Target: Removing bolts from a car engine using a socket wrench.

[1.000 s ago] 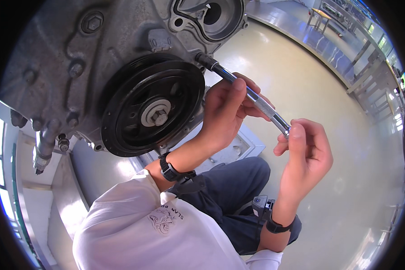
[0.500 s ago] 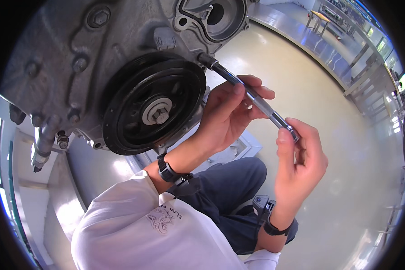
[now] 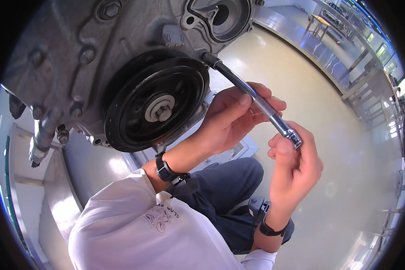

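Observation:
A chrome socket extension bar point(image 3: 240, 81) with a knurled band slants down from the engine block point(image 3: 135, 27). The dark socket point(image 3: 211, 60) at its upper end meets the engine just beyond the rim of the black crankshaft pulley point(image 3: 155, 105); what sits inside the socket is hidden. My left hand point(image 3: 229, 114) holds the bar near its middle, between thumb and fingers. At the bar's lower end, my right hand point(image 3: 297, 159) is closed, thumb and index finger against the square-drive tip. A hex bolt point(image 3: 164, 113) shows in the pulley's centre.
Several bolt heads stud the engine casting, and a round housing point(image 3: 229, 18) opens at its top right. Below the pulley is a light metal base point(image 3: 243, 146). A long steel bench point(image 3: 297, 42) and a small stool point(image 3: 320, 21) stand farther back. My knee point(image 3: 247, 173) is close beneath my hands.
My right thumb and fingers have shifted around the bar's end, which now shows more. The bar has swung slightly steeper, and the whole view has moved a little.

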`<state>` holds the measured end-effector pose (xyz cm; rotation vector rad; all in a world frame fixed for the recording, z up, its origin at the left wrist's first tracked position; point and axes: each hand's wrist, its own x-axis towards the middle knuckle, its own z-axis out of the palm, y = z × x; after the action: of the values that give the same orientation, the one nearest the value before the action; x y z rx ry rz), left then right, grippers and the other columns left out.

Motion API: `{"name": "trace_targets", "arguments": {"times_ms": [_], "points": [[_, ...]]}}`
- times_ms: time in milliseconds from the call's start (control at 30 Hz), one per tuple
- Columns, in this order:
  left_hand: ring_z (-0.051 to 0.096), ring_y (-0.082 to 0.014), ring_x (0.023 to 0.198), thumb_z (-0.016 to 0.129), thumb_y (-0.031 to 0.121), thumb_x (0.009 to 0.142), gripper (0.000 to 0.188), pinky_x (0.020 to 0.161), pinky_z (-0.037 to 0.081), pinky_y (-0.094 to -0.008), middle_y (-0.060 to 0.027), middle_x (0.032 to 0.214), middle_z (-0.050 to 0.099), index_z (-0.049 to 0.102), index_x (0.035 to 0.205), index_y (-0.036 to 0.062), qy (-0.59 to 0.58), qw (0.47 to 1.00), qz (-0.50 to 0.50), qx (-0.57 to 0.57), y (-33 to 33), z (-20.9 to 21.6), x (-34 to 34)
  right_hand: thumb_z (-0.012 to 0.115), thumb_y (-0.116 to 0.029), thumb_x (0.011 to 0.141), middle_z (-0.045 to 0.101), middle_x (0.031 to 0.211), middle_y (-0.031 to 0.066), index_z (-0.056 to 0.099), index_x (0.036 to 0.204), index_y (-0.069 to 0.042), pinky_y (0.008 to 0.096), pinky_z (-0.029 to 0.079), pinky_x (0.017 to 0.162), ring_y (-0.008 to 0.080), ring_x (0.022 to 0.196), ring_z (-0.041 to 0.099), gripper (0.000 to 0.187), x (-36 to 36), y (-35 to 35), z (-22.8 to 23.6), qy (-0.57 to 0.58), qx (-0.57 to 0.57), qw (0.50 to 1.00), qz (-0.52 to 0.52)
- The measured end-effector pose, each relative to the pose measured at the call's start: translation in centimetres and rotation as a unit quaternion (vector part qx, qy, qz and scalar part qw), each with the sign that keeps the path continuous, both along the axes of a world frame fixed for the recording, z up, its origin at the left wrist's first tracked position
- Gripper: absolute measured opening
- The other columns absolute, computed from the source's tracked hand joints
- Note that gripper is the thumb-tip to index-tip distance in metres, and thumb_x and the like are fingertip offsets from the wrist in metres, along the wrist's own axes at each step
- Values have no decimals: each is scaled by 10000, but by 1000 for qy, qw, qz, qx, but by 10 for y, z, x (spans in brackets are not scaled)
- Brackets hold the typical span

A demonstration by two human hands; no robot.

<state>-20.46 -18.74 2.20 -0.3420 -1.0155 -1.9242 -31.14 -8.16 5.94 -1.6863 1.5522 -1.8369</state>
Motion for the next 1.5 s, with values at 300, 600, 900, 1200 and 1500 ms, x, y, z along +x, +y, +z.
{"name": "trace_targets", "arguments": {"times_ms": [300,600,900,1200,1500], "points": [[566,-247,1005,427,225,933,322,891,437,-378,-173,1100,578,456,1174,13,-60,997,57,-4,5,-1,-5,633,-70,789,605,759,100,591,945,27,242,474,608,145,612,583,188,0,-6,0,54,-59,997,-14],[570,-246,993,387,231,947,303,882,443,-373,-168,1080,584,442,1161,23,-75,994,65,38,7,1,-10,637,-8,767,614,845,97,594,914,15,233,487,629,164,678,599,154,1,-10,-7,-35,-93,995,-21],[551,-198,1017,354,260,960,321,906,414,-351,-150,1103,578,435,1175,36,-61,997,28,40,5,6,-7,610,-33,808,602,681,72,566,847,21,211,472,606,117,582,584,80,-2,-14,-6,-1,-133,990,-48],[567,-209,920,333,282,959,349,830,449,-346,-142,1007,587,458,1134,6,-124,987,100,15,5,0,-9,633,-41,787,585,666,70,558,835,15,215,421,523,113,521,511,106,-12,-16,-13,67,-115,989,-56],[609,-196,843,480,199,915,254,759,500,-322,-141,927,605,540,1013,-28,-185,969,164,9,8,2,1,631,-63,791,580,705,81,561,872,22,228,444,559,140,579,546,137,-13,-11,-12,29,2,999,-26]]}}
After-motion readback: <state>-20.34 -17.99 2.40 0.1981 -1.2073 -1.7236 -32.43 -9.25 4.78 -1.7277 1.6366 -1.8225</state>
